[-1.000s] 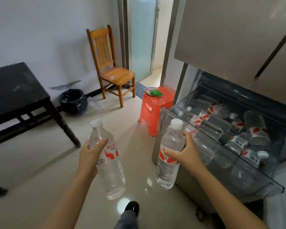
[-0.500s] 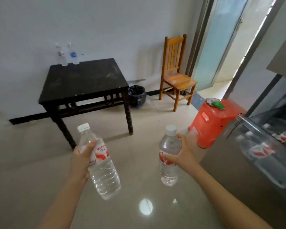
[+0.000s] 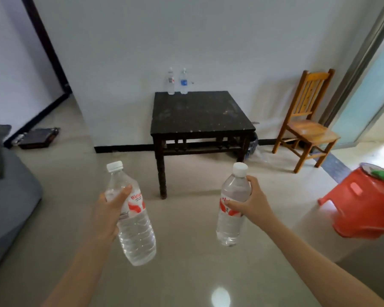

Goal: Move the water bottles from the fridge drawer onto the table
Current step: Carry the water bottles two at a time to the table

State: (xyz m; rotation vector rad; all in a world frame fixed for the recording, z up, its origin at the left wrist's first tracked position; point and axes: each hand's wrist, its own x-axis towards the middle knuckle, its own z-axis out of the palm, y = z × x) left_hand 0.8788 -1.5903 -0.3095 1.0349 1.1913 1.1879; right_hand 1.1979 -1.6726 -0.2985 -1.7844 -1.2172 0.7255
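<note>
The person faces a dark square desk (image 3: 200,116) that is placed against the white wall, and both arms are stretched forward over the shiny floor (image 3: 186,273). The left hand (image 3: 108,214) holds the left water bottle (image 3: 135,231) — the grip is wrapped around the upper body of the bottle, and the thumb lies across it just above the red-and-white label. This bottle is tilted: its white cap leans to the left and its base points to the right. The right hand (image 3: 253,201) holds the right water bottle (image 3: 231,222), with the grip closed around its shoulder and label. This one hangs nearly upright. Both bottles are clear and capped, and they are carried in the air above the floor, apart from each other and well apart from the desk.

At the far edge of the desk, near the wall, two more bottles stand upright just beside each other: a red-labelled bottle (image 3: 170,82) on the left and a blue-labelled bottle (image 3: 183,82) on the right.

To the right of the desk a wooden chair (image 3: 308,127) stands near a frosted glass door (image 3: 368,85). Nearer, at the right edge, is a red plastic stool (image 3: 364,209) — something green lies on its top. A dark bin (image 3: 253,142) is partly hidden behind the right legs of the desk.
</note>
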